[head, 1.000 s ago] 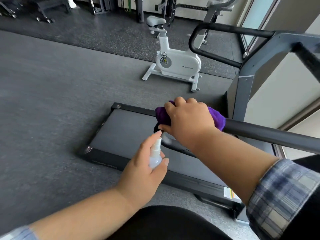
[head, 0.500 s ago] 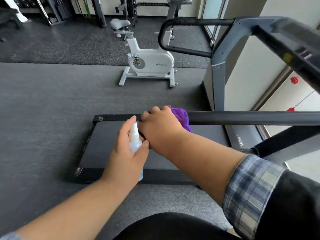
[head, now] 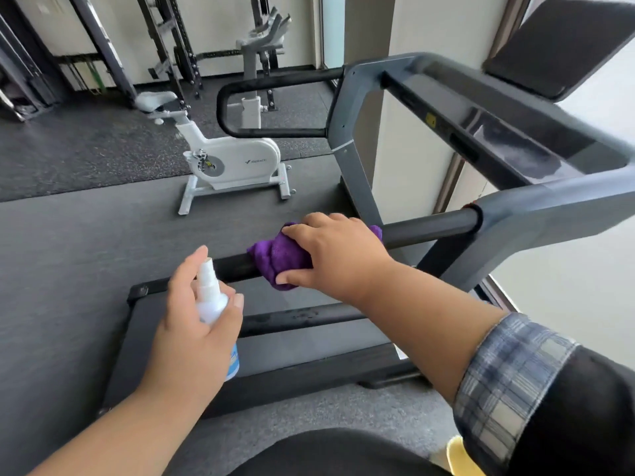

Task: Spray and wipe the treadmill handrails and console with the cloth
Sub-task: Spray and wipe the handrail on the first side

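Nearest, the left hand (head: 192, 324) curls round a small spray bottle (head: 213, 304), forefinger on its top, nozzle seemingly aimed at the near handrail (head: 429, 230), likely to wet it. On that handrail, the right hand (head: 338, 255) wraps a purple cloth (head: 275, 261) round the bar, gripping so it rubs all sides. Beyond the handrail, the console (head: 508, 139) waits.

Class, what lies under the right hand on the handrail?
A purple cloth lies under the right hand, bunched around the handrail. The hand covers the cloth's middle, and the cloth hides the rail beneath it.
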Action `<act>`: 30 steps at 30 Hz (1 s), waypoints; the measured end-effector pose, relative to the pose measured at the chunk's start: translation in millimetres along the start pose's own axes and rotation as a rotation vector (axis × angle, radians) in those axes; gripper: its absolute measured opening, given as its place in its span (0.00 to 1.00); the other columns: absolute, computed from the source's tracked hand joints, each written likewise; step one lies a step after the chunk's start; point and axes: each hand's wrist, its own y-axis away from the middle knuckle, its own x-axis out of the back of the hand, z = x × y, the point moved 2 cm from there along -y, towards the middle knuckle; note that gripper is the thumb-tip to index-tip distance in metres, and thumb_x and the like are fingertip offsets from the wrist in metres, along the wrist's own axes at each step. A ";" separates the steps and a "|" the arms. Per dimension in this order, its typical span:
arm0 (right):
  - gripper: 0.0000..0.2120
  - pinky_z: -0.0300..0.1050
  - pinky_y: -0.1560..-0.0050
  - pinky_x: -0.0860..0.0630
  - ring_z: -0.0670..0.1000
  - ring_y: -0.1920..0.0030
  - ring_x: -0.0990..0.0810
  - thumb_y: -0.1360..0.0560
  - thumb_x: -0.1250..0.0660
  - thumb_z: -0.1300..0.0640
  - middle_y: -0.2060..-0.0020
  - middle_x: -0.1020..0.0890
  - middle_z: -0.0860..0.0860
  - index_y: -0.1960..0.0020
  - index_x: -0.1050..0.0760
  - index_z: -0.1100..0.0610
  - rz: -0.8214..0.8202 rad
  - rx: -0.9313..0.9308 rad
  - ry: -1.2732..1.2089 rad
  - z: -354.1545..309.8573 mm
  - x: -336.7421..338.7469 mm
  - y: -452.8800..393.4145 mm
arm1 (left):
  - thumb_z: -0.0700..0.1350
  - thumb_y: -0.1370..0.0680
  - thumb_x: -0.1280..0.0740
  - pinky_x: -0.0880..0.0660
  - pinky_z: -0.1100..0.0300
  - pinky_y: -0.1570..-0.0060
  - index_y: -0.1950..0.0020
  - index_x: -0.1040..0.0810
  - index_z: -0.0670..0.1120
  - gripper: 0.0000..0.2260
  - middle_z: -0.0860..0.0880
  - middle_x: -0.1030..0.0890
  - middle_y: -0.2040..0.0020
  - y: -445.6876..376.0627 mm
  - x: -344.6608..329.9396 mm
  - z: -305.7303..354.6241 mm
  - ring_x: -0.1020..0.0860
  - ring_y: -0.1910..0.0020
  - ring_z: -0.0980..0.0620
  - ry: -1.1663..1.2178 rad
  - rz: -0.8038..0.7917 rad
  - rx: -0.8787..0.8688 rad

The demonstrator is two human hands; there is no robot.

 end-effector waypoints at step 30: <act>0.43 0.45 0.63 0.29 0.54 0.53 0.20 0.36 0.52 0.17 0.46 0.22 0.45 0.31 0.32 0.42 0.015 0.157 0.114 124.6 15.7 29.8 | 0.46 0.22 0.33 0.29 0.58 0.58 0.39 0.38 0.78 0.28 0.59 0.20 0.51 -14.0 -40.1 55.6 0.22 0.56 0.59 -0.254 0.076 0.076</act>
